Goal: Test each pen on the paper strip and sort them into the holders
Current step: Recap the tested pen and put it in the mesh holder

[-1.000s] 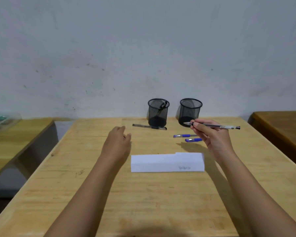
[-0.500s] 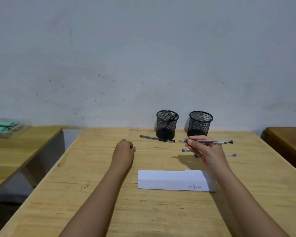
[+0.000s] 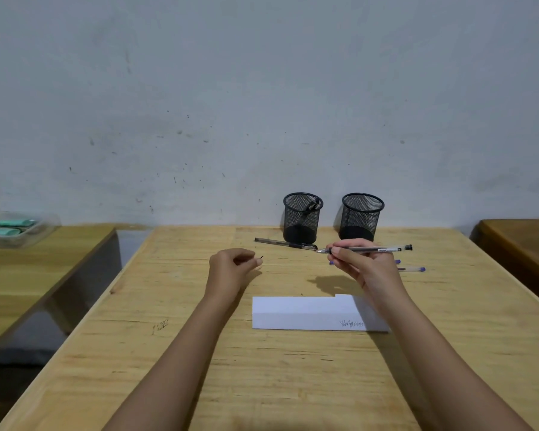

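Note:
Two black mesh holders stand at the table's far edge. The left holder [image 3: 302, 217] has a pen [image 3: 312, 206] in it; the right holder [image 3: 362, 216] looks empty. My right hand [image 3: 366, 269] pinches an uncapped black pen [image 3: 367, 249] level in front of the right holder, tip pointing left. My left hand [image 3: 232, 269] is curled round a small dark thing, seemingly the pen cap [image 3: 261, 257]; only its tip shows. Another black pen [image 3: 285, 243] lies before the left holder. Two blue pens [image 3: 413, 269] lie behind my right hand. The white paper strip [image 3: 305, 312] carries a scribble [image 3: 351, 323].
A second wooden table on the left holds a clear plastic box [image 3: 19, 230] with green items, across a gap. A darker table [image 3: 523, 244] stands on the right. A grey wall rises right behind the holders.
My left hand's fingers have curled tighter. My right hand keeps the pen level near the right holder. The view has tilted, so the table sits lower in frame.

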`<state>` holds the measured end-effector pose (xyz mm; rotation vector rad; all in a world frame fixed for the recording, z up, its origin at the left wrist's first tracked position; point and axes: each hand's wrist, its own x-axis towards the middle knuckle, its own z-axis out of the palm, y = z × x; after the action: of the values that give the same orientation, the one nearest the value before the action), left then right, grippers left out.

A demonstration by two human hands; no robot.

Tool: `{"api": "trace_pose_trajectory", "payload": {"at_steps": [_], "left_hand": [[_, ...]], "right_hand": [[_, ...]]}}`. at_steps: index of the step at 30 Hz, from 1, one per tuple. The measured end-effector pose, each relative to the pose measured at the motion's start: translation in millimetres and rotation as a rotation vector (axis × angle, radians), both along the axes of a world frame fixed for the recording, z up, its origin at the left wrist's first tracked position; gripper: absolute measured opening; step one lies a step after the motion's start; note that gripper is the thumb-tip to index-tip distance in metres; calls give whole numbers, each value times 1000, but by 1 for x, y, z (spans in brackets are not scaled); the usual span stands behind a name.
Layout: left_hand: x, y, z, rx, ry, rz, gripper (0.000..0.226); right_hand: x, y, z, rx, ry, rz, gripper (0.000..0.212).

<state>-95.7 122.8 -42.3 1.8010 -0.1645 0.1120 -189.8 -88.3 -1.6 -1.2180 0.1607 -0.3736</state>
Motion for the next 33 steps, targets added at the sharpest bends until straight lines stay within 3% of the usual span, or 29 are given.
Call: {"api": "trace_pose_trajectory", "payload": {"at_steps": [8, 17, 24, 33], "left_hand": [[-20, -19, 34, -93, -9, -322, 15], [-40, -27, 44, -282, 3, -383, 14], [-48, -29, 45, -407, 144, -558, 18], [-55, -37, 44, -514, 135, -518, 19]], "right_hand": [[-4, 15, 9, 15, -24, 74, 10], [-12, 18, 9, -58, -55, 119, 13], [-17, 9, 6, -49, -22, 110, 15], [-20, 11, 6, -62, -37, 121, 18]]}}
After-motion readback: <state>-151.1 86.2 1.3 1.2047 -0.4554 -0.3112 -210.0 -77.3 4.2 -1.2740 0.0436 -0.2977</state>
